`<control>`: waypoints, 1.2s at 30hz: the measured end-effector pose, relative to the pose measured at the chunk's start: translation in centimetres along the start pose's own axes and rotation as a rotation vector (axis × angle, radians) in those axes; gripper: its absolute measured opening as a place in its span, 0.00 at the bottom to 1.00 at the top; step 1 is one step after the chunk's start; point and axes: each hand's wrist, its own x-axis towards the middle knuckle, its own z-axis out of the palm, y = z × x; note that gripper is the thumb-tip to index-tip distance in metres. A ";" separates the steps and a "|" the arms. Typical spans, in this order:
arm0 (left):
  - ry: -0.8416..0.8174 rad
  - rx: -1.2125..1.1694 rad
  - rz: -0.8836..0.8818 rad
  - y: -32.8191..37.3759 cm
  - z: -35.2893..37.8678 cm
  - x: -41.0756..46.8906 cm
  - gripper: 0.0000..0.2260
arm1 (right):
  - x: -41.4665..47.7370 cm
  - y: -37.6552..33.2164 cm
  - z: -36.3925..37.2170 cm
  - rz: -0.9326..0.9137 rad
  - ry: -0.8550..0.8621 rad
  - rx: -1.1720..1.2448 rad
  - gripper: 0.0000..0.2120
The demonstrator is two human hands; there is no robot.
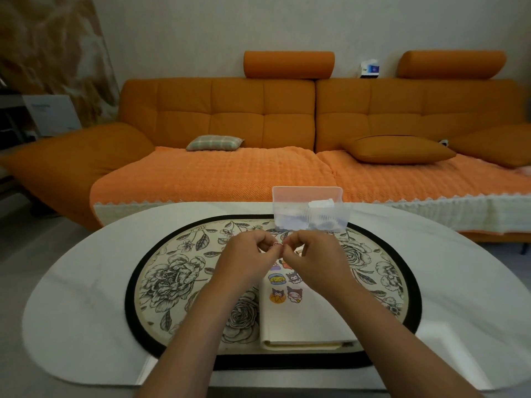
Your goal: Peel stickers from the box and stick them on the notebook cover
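Dim room: orange sofa [287,116], pale wall [201,30], perhaps grey floor [34,242].

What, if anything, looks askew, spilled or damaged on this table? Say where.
Nothing stands out. The notebook lies flat on the floral mat, the clear box stands upright behind it, and the left hand and right hand pinch one small sticker.

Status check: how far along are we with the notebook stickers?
Partway. Done: at least four cartoon stickers sit on the notebook cover, others partly hidden by the hands. In hand: left hand and right hand pinch a small sticker between them above the notebook, apparently peeling it. Left: stick it down; the clear box behind appears to hold more pieces, and the cover's near half is bare.
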 end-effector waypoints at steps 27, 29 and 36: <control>-0.001 -0.217 0.023 -0.3 -0.4 -1.7 0.05 | -0.7 0.1 -1.1 0.235 -0.254 0.702 0.04; -0.019 -0.227 0.017 -0.3 -0.2 -1.6 0.05 | -0.5 0.4 -0.9 0.195 -0.246 0.640 0.05; -0.046 -0.219 -0.038 -0.3 -0.1 -1.3 0.06 | -0.3 0.5 -1.3 0.239 -0.334 0.637 0.07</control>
